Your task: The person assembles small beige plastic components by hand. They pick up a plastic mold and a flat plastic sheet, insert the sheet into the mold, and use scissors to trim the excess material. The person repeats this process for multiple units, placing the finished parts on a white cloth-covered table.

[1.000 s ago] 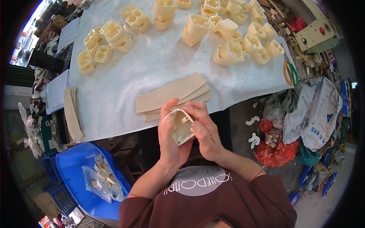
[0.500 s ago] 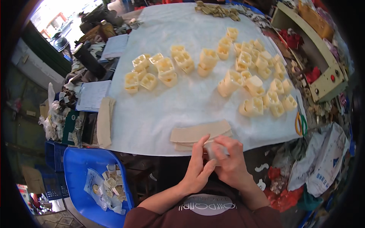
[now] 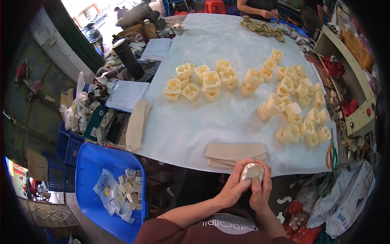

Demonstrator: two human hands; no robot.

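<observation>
Just off the table's near edge, my left hand (image 3: 232, 188) and my right hand (image 3: 262, 194) are closed together around a small cream moulded piece (image 3: 252, 172). Its pale, rounded face is turned up between my thumbs, while the fingers hide its sides. Right beyond my hands lies a stack of beige fabric strips (image 3: 235, 151) on the white-covered table (image 3: 191, 128). Farther back, cream plastic cups with inner compartments stand in groups, a left group (image 3: 211, 79) and a denser right group (image 3: 289, 133), some stacked on each other.
Another strip pile (image 3: 138, 124) lies at the table's left edge, near notebooks (image 3: 129, 95) and a black cylinder (image 3: 128, 60). A blue bin (image 3: 81, 162) holds cream pieces and plastic bags. Green-handled scissors (image 3: 334, 157) hang at the right edge. Another person's hands (image 3: 268, 14) are at the far side.
My view has swung up and left, bringing the far person into sight. The cream piece, mostly covered before, now shows its face, with both hands wrapped around it.
</observation>
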